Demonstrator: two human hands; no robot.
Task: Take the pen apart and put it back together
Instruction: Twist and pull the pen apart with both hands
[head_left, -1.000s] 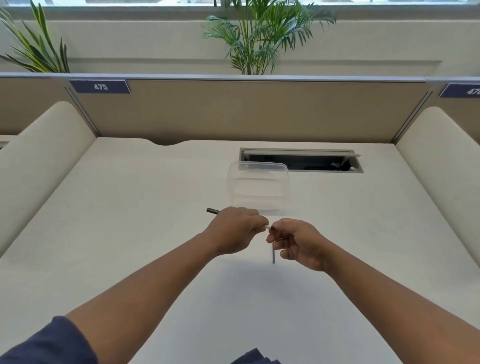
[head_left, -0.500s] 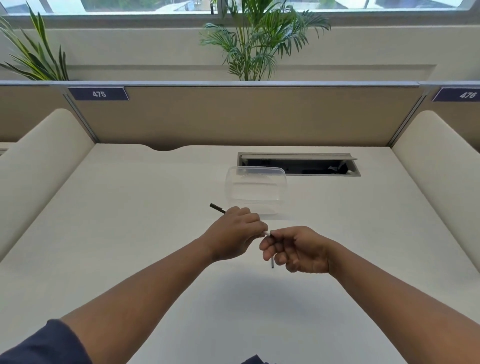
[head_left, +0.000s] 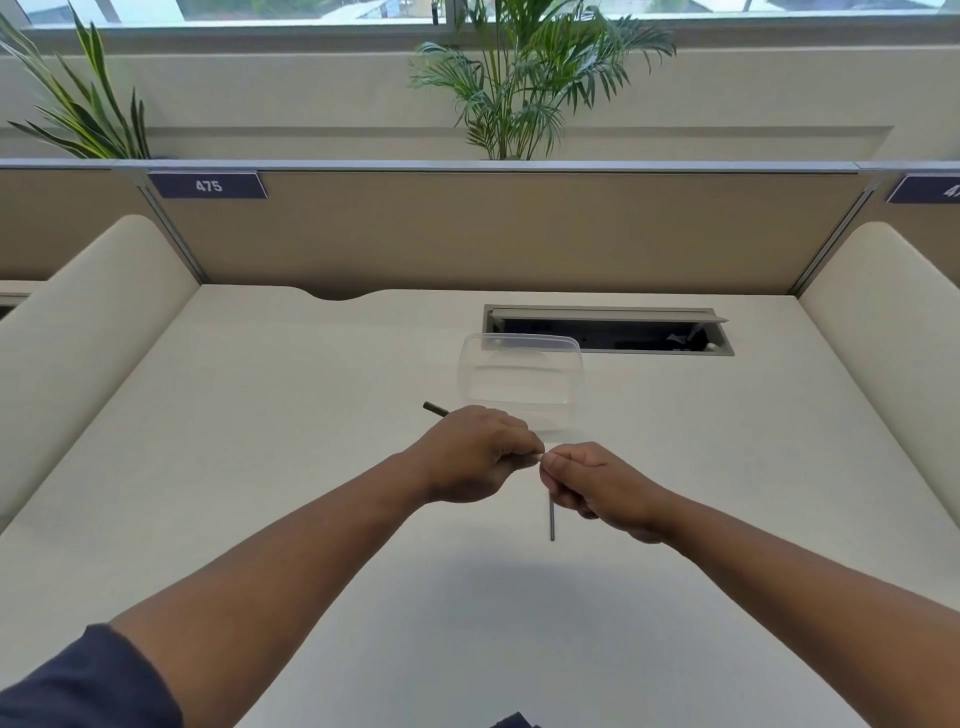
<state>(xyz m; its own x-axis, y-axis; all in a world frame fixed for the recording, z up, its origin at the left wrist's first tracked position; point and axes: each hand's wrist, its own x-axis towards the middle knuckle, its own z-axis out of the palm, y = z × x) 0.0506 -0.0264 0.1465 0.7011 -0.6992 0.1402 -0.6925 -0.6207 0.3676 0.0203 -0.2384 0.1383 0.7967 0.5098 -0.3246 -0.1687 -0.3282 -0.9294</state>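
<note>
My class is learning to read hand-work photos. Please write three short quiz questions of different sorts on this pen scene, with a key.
1. True or false: the clear plastic container on the cream desk holds pen parts.
2. Which hand holds the thin grey rod that hangs down? A left hand B right hand
3. Fill in: the dark pen barrel sticks out of the ___ hand.

Key: 1 false; 2 B; 3 left.

both arms extended, left hand (head_left: 475, 453) and right hand (head_left: 597, 488) fisted, fingertips meeting.
</note>
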